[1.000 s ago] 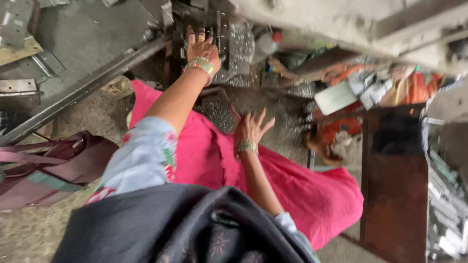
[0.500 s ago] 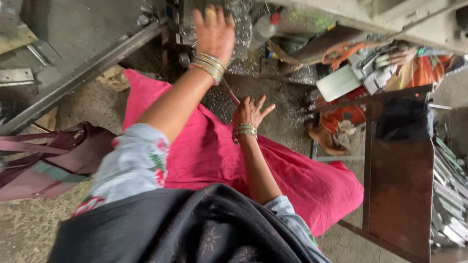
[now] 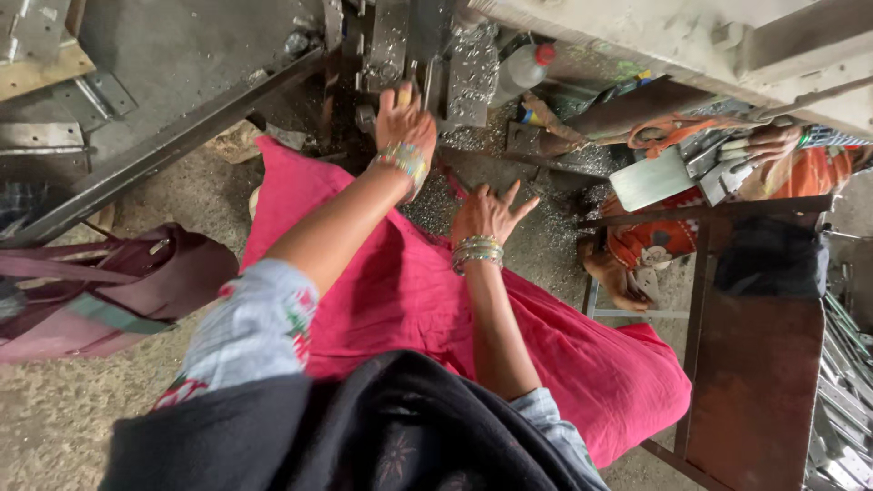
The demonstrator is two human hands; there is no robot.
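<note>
Metal machine (image 3: 427, 55) stands at the top edge of the floor; the left hand (image 3: 405, 127) reaches to its base, fingers hidden, so its grip cannot be told. Just right, the right hand (image 3: 489, 214) spreads open above pink cloth (image 3: 400, 291).

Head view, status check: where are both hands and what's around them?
Left hand up at grey metal machine, fingers out. Right hand open, spread over metal shavings. Pink cloth beneath. Another person's hand at right.

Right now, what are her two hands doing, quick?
Left hand: open, fingers reaching up at the metal machine part, holding nothing visible.
Right hand: open, fingers spread over the metal shavings, empty.
</note>
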